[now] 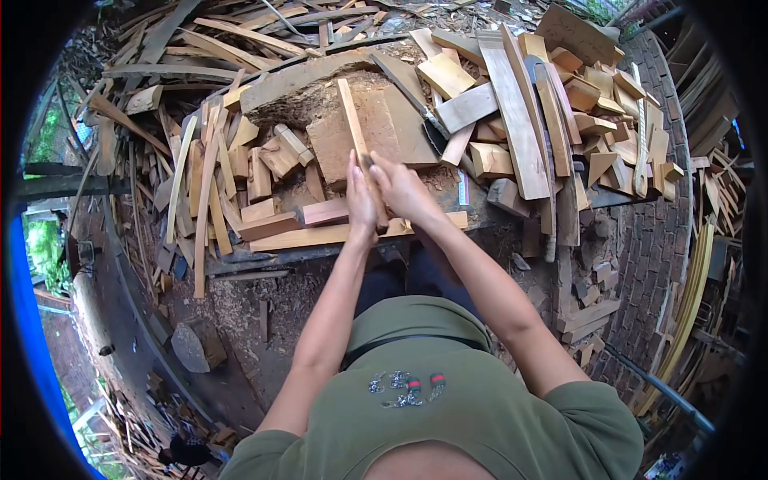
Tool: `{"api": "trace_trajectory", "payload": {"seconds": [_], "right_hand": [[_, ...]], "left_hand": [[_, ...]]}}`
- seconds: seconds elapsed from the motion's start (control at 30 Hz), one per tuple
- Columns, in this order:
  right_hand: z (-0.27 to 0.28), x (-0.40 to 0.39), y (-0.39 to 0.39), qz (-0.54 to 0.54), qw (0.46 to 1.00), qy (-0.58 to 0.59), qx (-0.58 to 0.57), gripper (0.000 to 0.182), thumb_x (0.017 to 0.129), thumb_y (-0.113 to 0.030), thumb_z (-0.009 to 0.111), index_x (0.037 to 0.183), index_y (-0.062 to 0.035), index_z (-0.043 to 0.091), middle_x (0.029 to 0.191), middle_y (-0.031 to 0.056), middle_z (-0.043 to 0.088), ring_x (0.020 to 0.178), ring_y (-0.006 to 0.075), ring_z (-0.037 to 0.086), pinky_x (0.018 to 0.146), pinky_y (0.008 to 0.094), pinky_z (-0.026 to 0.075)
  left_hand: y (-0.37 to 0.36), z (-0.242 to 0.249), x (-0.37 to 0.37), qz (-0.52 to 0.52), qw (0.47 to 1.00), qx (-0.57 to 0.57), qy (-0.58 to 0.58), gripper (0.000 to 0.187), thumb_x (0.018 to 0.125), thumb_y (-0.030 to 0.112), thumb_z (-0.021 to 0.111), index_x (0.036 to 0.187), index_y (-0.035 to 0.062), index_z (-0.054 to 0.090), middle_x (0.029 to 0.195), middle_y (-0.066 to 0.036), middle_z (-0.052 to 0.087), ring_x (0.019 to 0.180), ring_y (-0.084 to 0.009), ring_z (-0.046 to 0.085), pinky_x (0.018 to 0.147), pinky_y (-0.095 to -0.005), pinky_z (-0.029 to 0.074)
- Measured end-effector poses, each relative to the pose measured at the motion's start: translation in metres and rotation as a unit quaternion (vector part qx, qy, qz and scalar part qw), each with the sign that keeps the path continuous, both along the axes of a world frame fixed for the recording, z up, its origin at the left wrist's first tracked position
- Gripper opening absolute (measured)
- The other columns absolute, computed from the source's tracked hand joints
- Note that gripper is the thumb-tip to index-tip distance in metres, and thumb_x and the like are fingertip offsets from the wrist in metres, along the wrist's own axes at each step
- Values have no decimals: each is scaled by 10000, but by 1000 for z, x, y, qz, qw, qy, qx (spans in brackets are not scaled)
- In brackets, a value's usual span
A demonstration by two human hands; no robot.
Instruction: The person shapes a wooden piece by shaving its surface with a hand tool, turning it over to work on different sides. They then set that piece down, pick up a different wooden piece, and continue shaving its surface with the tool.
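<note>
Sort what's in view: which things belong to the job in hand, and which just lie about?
Apparently in use:
- wooden strip, between left hand and right hand
- flat block below its far part, perhaps as support

Lying about:
- offcuts heaped right
- long slats, left

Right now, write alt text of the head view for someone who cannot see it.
A person's right hand grips a narrow wooden strip pointing away from the body, with the left hand laid along its side. Loose wood blocks and longer boards crowd the bench; the person's green shirt shows below.
</note>
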State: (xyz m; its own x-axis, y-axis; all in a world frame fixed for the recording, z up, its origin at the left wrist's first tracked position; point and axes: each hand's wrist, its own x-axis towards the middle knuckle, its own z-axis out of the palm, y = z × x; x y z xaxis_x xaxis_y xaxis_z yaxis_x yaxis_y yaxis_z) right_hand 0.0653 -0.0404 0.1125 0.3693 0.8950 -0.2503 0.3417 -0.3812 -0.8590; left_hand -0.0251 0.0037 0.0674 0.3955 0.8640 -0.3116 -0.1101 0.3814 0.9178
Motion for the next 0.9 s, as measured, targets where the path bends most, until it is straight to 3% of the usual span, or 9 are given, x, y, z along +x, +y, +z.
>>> {"api": "trace_trajectory", "payload": {"seconds": [0.1, 0.17, 0.6, 0.7, 0.73, 0.77, 0.83, 0.87, 0.9], "right_hand": [[2, -13, -22, 37, 998, -51, 3, 421, 957, -243, 455, 1303, -6, 490, 1024, 307, 606, 984, 428, 601, 832, 441, 484], [-2, -6, -12, 19, 1000, -21, 6, 421, 957, -248, 455, 1298, -3, 492, 1005, 317, 602, 977, 434, 597, 831, 455, 477], [-7, -13, -9, 20, 1000, -6, 3, 421, 971, -215, 433, 1322, 15, 461, 853, 283, 635, 814, 384, 656, 740, 411, 496], [-3, -16, -16, 38, 999, -29, 1, 422, 975, -222, 431, 1330, 4, 458, 838, 279, 638, 807, 378, 660, 740, 409, 501], [-9, -12, -10, 37, 999, -31, 20, 421, 977, -225, 435, 1331, 0, 460, 808, 269, 639, 755, 351, 667, 710, 404, 510], [-14, -7, -6, 34, 998, -34, 37, 419, 978, -229, 439, 1332, -4, 463, 778, 260, 641, 702, 324, 673, 679, 399, 518], [15, 0, 7, -28, 988, 138, -69, 428, 994, -246, 423, 1376, -52, 432, 673, 115, 605, 469, 137, 577, 416, 293, 492], [8, 3, 9, -24, 978, 195, -69, 432, 1000, -249, 408, 1395, -74, 412, 661, 74, 576, 452, 114, 555, 399, 266, 482], [7, 4, 9, -20, 965, 252, -70, 437, 1006, -253, 393, 1414, -95, 393, 650, 33, 547, 436, 91, 532, 381, 240, 471]], "left_hand": [[6, -3, -3, -13, 1000, -17, -13, 503, 1043, 323, 201, 1469, 55, 212, 1435, -158, 345, 1303, -230, 385, 1077, -335, 337], [1, 1, -3, -21, 999, -11, 34, 492, 1042, 343, 192, 1482, 122, 215, 1447, -125, 337, 1304, -208, 381, 1074, -325, 335], [8, 5, -11, -18, 999, -38, -17, 479, 1044, 307, 184, 1474, 97, 216, 1405, -137, 380, 1256, -217, 433, 1033, -326, 383], [3, 2, -14, -27, 999, -27, -18, 482, 1042, 339, 168, 1483, 151, 217, 1401, -89, 387, 1240, -191, 443, 1038, -312, 379], [6, -9, -11, -6, 1000, -11, -11, 477, 1038, 373, 172, 1485, 211, 196, 1182, -84, 521, 966, -160, 583, 806, -303, 527], [5, -14, -14, -7, 1000, -13, -13, 477, 1038, 373, 172, 1485, 211, 196, 1182, -84, 521, 966, -160, 583, 806, -303, 527], [3, 1, -24, -117, 975, -148, -116, 499, 1025, 438, 200, 1480, 237, 184, 908, -70, 550, 657, -125, 566, 522, -258, 508], [-8, 14, -13, -39, 979, -180, -92, 493, 1004, 507, 227, 1440, 278, 241, 695, 1, 422, 455, -66, 397, 345, -198, 355], [-4, 15, -16, -37, 980, -176, -90, 493, 1004, 507, 227, 1440, 278, 241, 695, 1, 422, 455, -66, 397, 345, -198, 355]]}}
